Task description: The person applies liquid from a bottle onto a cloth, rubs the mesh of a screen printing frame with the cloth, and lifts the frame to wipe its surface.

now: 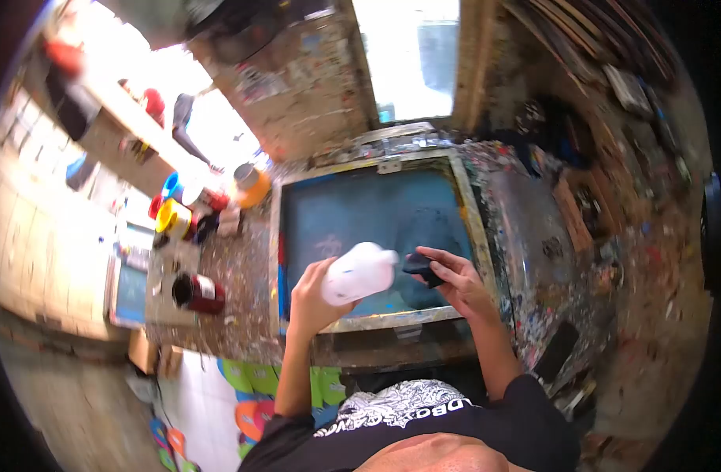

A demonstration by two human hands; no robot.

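Note:
A white plastic bottle (359, 274) is in my left hand (311, 303), tilted with its neck toward the right. My right hand (462, 285) pinches a small black object (423, 269) just beside the bottle's neck; the two do not appear to touch. Both hands are above a framed screen (380, 206) with blue-grey mesh, which lies on the paint-spattered table. A dark smudge shows in the mesh under my right hand. Part of the mesh is hidden by the bottle and my hands.
Left of the frame stand a dark red jar (199, 293), a yellow-lidded pot (174, 217) and an orange container (252, 186). A smaller framed screen (130, 295) lies farther left. An open cardboard box (587, 206) is at the right.

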